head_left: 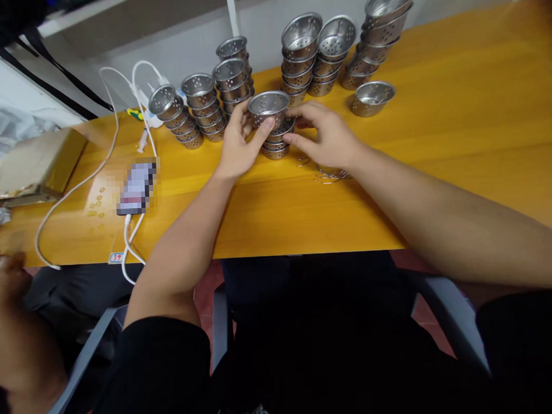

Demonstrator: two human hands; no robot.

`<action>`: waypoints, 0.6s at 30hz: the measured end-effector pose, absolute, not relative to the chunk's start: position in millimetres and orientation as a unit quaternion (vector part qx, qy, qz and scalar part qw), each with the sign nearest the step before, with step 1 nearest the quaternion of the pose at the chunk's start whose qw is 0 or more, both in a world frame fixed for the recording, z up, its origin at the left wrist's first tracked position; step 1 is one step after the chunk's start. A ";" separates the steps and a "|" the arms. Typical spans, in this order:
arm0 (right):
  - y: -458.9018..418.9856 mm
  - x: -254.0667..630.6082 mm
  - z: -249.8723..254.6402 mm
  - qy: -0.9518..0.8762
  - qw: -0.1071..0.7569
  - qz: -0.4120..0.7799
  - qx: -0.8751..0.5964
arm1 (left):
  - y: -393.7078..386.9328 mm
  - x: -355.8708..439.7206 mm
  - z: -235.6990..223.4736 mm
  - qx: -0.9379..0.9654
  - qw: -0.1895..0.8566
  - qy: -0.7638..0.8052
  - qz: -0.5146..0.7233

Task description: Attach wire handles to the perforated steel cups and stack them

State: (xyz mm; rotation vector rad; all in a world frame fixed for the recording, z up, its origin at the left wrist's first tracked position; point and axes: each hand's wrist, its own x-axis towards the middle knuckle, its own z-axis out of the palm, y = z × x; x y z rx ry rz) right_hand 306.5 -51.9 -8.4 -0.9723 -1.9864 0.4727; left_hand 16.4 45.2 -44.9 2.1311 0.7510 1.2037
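A perforated metal cup (268,108) sits at the top of a short stack of like cups (276,151) near the middle of the table. My left hand (243,141) grips this top cup, thumb on its front wall and fingers round its left side. At the stack's right side, my right hand (323,135) has its thumb and fingers curved about the cups just below the top one. Whether its fingertips press on them is hard to make out. Thin wire rings (332,176) lie on the table below my right hand.
Several tall stacks of perforated cups (198,91) stand along the back, some leaning. A single cup (372,99) is at right. To the left are a phone (138,185) with white cables, small yellow rings (97,202), a cardboard box (36,165) and another person's arm (16,322).
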 end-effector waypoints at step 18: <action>-47.5 302.3 -12.3 -0.776 0.456 0.223 -0.374 | 39.2 17.2 -45.5 0.807 0.309 0.274 0.422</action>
